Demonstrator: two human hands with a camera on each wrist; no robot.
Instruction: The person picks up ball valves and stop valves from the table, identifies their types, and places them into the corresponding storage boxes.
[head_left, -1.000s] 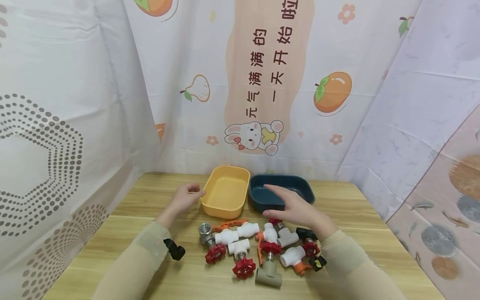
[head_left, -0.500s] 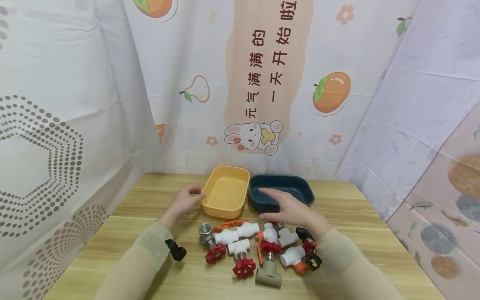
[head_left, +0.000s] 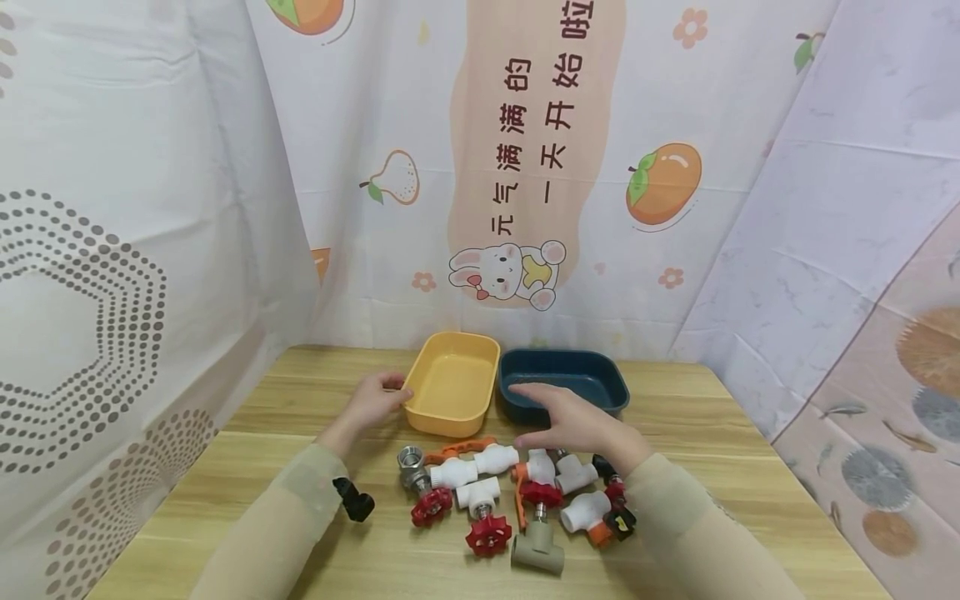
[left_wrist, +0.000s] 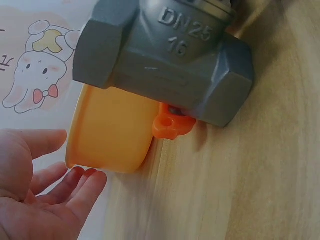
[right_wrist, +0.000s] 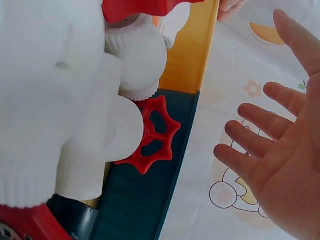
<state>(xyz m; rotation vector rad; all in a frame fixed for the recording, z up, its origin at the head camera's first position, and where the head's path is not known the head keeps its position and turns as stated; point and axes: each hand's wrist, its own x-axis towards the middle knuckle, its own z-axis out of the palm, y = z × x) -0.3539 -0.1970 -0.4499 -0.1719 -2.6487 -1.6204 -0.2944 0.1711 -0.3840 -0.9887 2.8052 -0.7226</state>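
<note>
My left hand (head_left: 372, 400) is at the left side of a yellow bin (head_left: 450, 379), fingers relaxed and holding nothing. In the left wrist view its fingertips lie close to the bin's edge; whether they touch cannot be told. My right hand (head_left: 573, 421) hovers with spread fingers in front of a dark blue bin (head_left: 609, 385), above several valves. A metal valve (left_wrist: 165, 55) marked DN25 looms large in the left wrist view. White ball valves (head_left: 453, 473) with orange levers, a white valve with a red handwheel (head_left: 487, 535) and a grey-beige tee-shaped valve (head_left: 537, 554) lie near the middle.
Both bins stand side by side at the back of the wooden table (head_left: 240, 467). Behind them hangs a printed curtain (head_left: 420, 250). Another white valve with an orange part (head_left: 585, 511) lies beside the right forearm, which hides some of the nearby pieces.
My right hand has shifted slightly left, across the front of the blue bin. My left hand stays nearly still beside the yellow bin. The valves and bins have not moved.
</note>
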